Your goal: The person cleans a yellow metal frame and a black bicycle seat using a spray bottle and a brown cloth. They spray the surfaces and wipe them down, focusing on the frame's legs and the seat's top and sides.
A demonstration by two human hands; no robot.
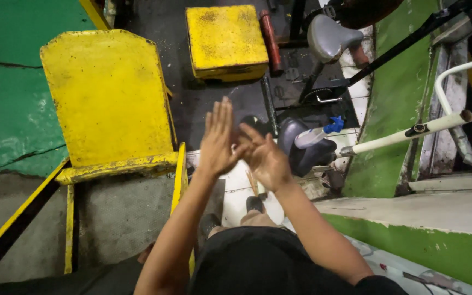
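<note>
Hands | our left hand (218, 139) and right hand (266, 158) press together, fingers open, each grip holding nothing | yellow platform (107, 95) just left, grey seat (301, 147) beyond.

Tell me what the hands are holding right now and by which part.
Nothing is held. The left hand and right hand are bare and pressed against each other, fingers open, above the floor.
</note>
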